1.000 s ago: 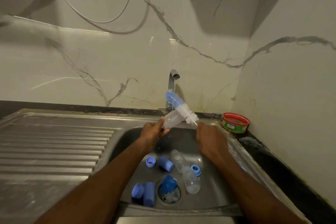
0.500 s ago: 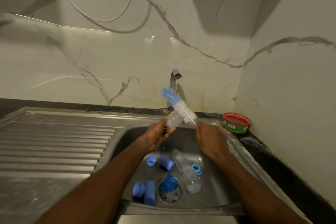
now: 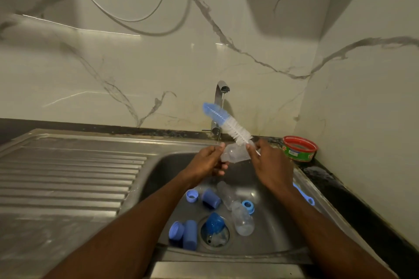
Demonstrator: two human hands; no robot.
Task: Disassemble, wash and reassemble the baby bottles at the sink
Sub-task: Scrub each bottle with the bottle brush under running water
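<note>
1. Over the stainless steel sink basin point(image 3: 278, 229), at about 12 o'clock from its drain, the person holds a clear plastic baby bottle point(image 3: 235, 155) nearly level between both hands, just below the chrome tap point(image 3: 220, 106).
2. That bottle looks light and thin-walled. Wet, it is probably slippery, so the ends seem the safest places to hold it.
3. The left hand point(image 3: 207, 161) is at the bottle's 9 o'clock end, with thumb and fingers curled around it.
4. The right hand point(image 3: 271, 166) is at the 3 o'clock end. Its fingertips point(image 3: 247, 147) pinch the bottle's rim, and the hand also grips the wire stem of a blue-and-white bristle bottle brush point(image 3: 226, 123).
5. The brush head is outside the bottle and slants up toward 11 o'clock. Its bristles look soft and springy, the stem stiff.
6. Down in the basin lie a second clear bottle point(image 3: 242, 218), blue plastic caps point(image 3: 190, 234) and blue screw rings point(image 3: 192, 195), so most of the washing seems to be still ahead.
7. At 2 o'clock on the dark counter sits a round red-rimmed green tub point(image 3: 299, 148).
</note>
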